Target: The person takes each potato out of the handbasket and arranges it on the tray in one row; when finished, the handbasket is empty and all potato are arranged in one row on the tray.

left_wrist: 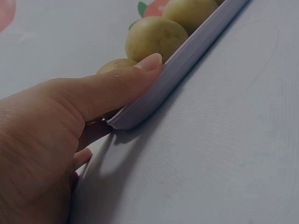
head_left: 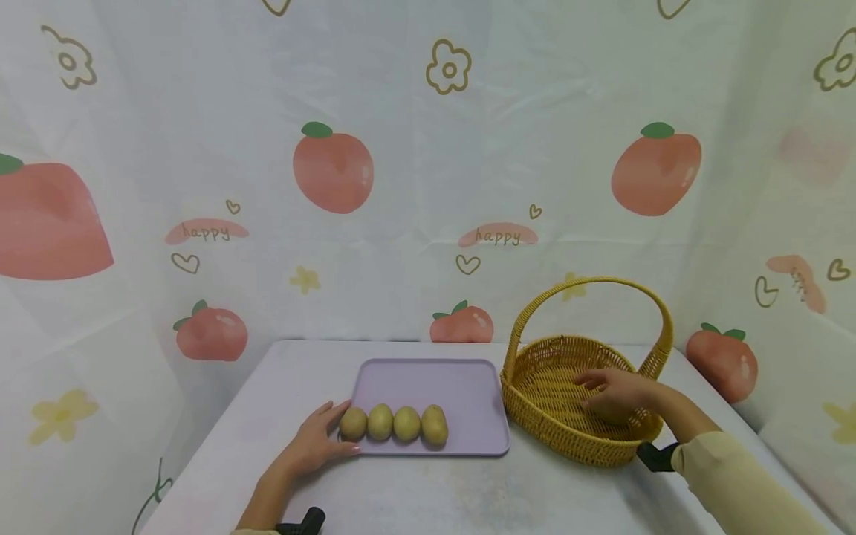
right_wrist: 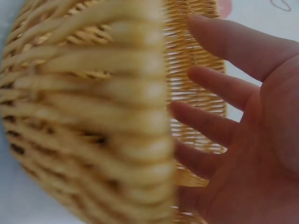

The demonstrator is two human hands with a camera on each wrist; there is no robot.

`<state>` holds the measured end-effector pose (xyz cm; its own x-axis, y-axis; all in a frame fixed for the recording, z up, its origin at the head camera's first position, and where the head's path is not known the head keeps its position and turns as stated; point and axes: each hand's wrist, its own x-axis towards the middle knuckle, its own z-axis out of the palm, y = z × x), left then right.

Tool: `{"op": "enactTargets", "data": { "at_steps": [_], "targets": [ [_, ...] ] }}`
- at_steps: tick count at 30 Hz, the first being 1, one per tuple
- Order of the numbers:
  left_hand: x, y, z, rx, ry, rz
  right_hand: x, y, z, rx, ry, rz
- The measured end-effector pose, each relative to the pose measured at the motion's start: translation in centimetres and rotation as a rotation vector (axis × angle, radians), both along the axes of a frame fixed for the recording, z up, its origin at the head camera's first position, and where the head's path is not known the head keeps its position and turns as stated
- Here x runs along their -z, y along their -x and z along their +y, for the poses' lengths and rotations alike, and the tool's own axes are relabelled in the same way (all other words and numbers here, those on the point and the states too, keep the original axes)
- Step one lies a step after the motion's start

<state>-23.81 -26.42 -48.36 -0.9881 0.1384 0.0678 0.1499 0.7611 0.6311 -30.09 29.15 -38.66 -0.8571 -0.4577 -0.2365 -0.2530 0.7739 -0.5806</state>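
On the lilac tray, several potatoes stand in a row along the front rim. My left hand grips the tray's front left corner, its thumb along the front rim and the fingers by the left side, close to the end potato. Over the yellow wicker basket, my right hand reaches in from the right with fingers spread. Beneath it in the head view lies a brownish rounded shape, perhaps a potato. The right wrist view shows nothing in the palm; the near basket wall hides the basket's bottom.
The basket's tall arched handle rises above the right forearm. Tray and basket stand side by side on a white table. A white curtain printed with fruit hangs behind and at both sides.
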Motion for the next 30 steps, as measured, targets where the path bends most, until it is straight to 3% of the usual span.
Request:
{"op": "enactTargets", "data": {
  "at_steps": [13, 18, 24, 30],
  "targets": [
    [0.2, 0.3, -0.3, 0.009, -0.011, 0.022, 1.5, -0.4, 0.6, 0.072, 0.019, -0.005],
    [0.2, 0.3, -0.3, 0.014, -0.017, 0.026, 2.0, -0.5, 0.7, 0.06, 0.002, 0.077],
    [0.4, 0.4, -0.3, 0.011, 0.001, 0.022, 2.3, -0.6, 0.6, 0.092, -0.012, 0.111],
    [0.4, 0.2, -0.2, 0.001, -0.002, 0.016, 1.9, -0.8, 0.6, 0.126, 0.046, 0.166]
  ]
}}
